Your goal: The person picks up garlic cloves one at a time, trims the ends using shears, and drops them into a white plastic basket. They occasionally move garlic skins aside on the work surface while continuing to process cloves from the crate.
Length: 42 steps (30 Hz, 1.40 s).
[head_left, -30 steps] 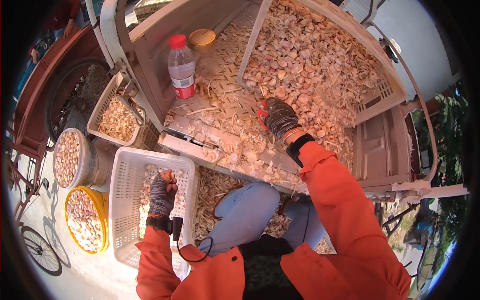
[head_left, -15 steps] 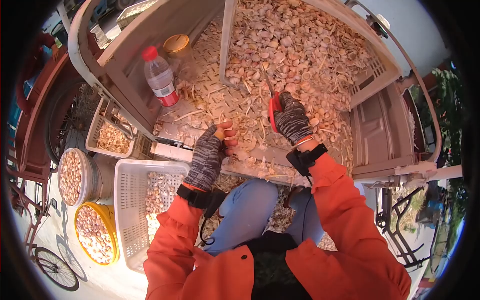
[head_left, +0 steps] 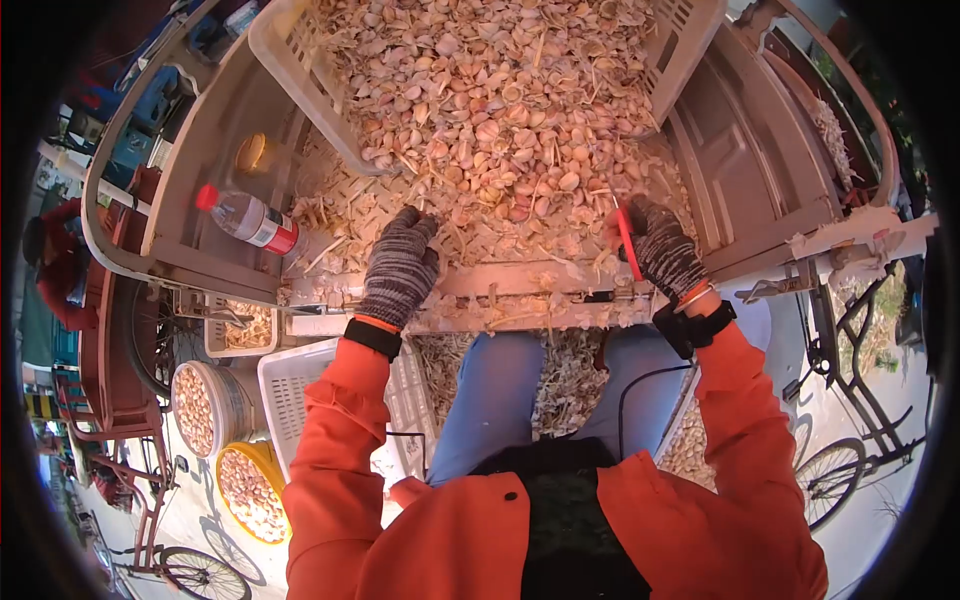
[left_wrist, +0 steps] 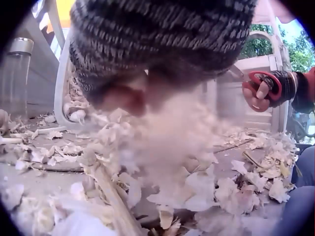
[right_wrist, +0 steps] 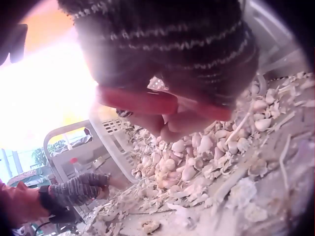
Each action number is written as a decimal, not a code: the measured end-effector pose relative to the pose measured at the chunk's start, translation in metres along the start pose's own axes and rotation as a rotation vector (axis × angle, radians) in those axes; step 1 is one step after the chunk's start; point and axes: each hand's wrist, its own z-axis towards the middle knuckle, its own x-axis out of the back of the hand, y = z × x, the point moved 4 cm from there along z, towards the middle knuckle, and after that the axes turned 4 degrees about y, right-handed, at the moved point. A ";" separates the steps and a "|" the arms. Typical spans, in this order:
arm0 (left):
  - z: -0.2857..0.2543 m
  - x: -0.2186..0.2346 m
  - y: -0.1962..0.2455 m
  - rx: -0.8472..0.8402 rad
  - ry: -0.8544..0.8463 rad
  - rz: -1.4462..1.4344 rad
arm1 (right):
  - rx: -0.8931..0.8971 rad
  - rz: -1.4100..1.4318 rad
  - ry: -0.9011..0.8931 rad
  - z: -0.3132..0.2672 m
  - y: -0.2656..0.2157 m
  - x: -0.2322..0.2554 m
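My right hand [head_left: 665, 245], in a dark striped knit glove with bare fingertips, grips red-handled scissors [head_left: 628, 240]; their blades point away over the front of the garlic cloves [head_left: 500, 130]. The red handles [right_wrist: 142, 101] lie across the fingers in the right wrist view. My left hand [head_left: 402, 265], gloved alike, reaches over the littered truck bed with fingertips low by the front of the heap. Beneath its bent fingers [left_wrist: 123, 98] is a pale blur in the left wrist view; I cannot tell if they hold it. Dry skins and stalks [left_wrist: 108, 191] lie below.
A tipped plastic crate [head_left: 350, 150] frames the garlic heap. A red-capped bottle [head_left: 250, 220] and a gold-lidded jar [head_left: 252, 153] stand left. Beside my legs are a white basket [head_left: 285, 400], a yellow bucket [head_left: 283, 510] and a white bucket [head_left: 235, 390], both holding cloves.
The left hand has left the white basket, where it held cloves, and moved up to the heap. The right hand with the scissors has drawn to the right. The head view has turned.
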 end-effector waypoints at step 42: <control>-0.047 0.014 0.139 0.090 0.108 -0.408 | 0.038 -0.036 -0.178 -0.139 -0.083 -0.021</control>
